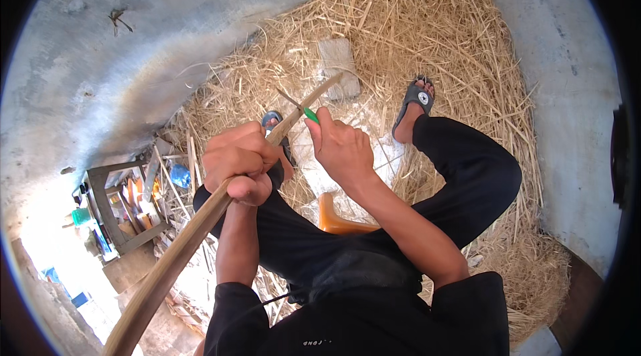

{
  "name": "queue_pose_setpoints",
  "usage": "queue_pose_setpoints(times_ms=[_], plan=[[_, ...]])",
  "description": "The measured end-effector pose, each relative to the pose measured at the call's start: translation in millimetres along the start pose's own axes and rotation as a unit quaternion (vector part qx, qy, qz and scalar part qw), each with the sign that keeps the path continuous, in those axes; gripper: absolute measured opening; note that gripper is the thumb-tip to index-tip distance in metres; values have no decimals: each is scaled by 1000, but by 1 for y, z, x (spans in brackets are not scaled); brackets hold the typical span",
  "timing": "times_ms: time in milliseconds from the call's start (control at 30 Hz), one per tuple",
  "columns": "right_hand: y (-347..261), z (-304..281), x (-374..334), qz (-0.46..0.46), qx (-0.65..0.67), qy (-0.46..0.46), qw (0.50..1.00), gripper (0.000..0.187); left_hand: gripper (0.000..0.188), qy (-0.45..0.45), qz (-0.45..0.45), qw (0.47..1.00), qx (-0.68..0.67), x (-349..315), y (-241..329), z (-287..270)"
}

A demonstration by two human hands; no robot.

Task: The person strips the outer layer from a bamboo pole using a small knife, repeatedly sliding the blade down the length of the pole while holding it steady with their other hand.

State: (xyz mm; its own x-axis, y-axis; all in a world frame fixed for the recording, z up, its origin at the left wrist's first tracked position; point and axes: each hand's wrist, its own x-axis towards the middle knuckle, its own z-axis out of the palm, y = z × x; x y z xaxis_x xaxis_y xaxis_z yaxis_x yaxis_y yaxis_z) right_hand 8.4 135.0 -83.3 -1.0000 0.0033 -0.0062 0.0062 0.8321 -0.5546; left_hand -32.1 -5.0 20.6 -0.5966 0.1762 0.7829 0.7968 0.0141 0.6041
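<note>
The left hand (237, 155) grips a long wooden pole (175, 259); beside it, the right hand (345, 150) holds a green-handled knife (311, 115), blade across the pole. Beyond both hands lie a grey block (339, 65) and loose straw (414, 15).

1. Place type: small, rough woodworking workshop.
2. Floor: shavings and thin strips (461, 49) spread thickly, with pale tiles (389, 161) showing between them.
3. Enclosure: worn grey walls (187, 9) on both sides.
4. Storage: dark frame (102, 206) at left, with assorted small articles (137, 206) within it.
5. Work items: long wooden pole (190, 232) and green-handled blade (310, 115), held above a yellow-orange seat (337, 219).
</note>
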Motion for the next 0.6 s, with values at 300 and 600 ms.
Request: queue_pose_setpoints(times_ms=[300, 600], plan=[[94, 29, 2, 171, -66, -55, 982, 34, 48, 49, -49, 997, 20, -2, 4, 10], [-32, -54, -18, 2, 194, -5, 981, 15, 41, 129, -136, 975, 120, -4, 17, 29]])
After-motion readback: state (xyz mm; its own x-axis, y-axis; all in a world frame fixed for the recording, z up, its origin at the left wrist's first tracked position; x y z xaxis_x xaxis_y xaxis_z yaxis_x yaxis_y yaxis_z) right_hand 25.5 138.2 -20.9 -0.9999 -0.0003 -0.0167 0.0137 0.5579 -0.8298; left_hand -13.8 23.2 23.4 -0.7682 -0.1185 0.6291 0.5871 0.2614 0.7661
